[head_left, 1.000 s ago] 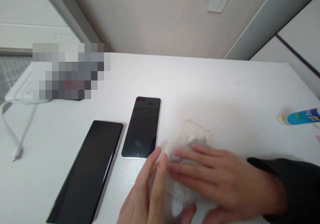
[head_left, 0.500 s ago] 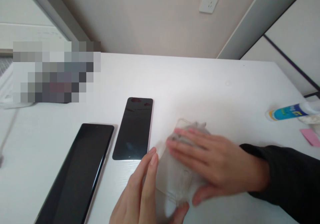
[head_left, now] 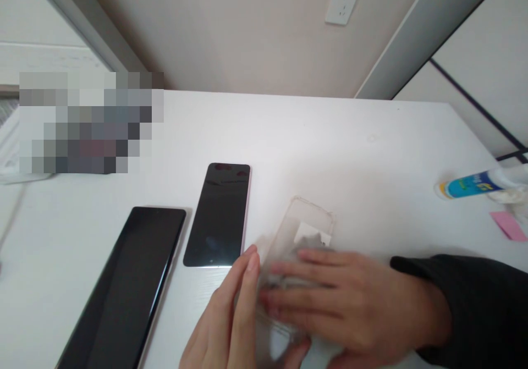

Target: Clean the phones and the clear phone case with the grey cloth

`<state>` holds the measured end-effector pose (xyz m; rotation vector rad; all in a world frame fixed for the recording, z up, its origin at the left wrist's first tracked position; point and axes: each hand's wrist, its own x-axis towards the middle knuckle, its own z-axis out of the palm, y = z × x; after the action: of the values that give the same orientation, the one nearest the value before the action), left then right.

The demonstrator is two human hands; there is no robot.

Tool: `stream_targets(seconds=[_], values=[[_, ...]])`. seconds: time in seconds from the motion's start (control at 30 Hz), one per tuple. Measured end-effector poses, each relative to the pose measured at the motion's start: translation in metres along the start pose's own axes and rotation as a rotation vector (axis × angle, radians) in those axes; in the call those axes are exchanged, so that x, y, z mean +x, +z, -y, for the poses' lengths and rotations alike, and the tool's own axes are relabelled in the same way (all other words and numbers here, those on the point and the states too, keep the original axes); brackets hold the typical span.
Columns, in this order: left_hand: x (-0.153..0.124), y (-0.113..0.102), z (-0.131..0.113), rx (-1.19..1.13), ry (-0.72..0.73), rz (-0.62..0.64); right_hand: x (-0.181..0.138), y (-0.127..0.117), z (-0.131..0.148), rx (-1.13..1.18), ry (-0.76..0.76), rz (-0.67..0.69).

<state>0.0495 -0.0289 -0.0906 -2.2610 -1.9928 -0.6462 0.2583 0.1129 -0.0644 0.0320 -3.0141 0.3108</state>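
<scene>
White table [head_left: 330, 138]: right hand [head_left: 358, 303], fingers [head_left: 289, 270] flat, hides clear case [head_left: 309, 215], perhaps cloth [head_left: 307, 242], beside phone [head_left: 218, 215].

The right hand [head_left: 342, 303] covers the near half of the clear phone case [head_left: 307, 220] and most of a grey cloth [head_left: 308, 242] under its fingers; the left hand [head_left: 231, 325] runs off the bottom edge, so its hold on the case cannot be told. The larger dark phone [head_left: 127, 286] is cut off there too, the blue tube [head_left: 474, 183] by the right edge, and a pixelated block [head_left: 91, 121] hides the far left of the table [head_left: 330, 138].
</scene>
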Motion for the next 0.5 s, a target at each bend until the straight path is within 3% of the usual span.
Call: stream_targets(seconds=[0.13,0.3,0.37,0.5], values=[[0.0,0.0,0.002,-0.001,0.031,0.003,-0.002,0.002,-0.009,-0.042,0.265,-0.096],[-0.001,0.0,0.003,0.021,0.021,0.018,0.001,0.0,0.003,0.087,-0.016,0.033],[-0.001,0.0,0.003,0.029,0.032,0.018,0.0,0.0,0.0,0.075,0.03,0.017],[-0.002,0.0,0.004,0.022,0.04,0.015,-0.002,0.001,-0.008,-0.011,0.266,-0.056]])
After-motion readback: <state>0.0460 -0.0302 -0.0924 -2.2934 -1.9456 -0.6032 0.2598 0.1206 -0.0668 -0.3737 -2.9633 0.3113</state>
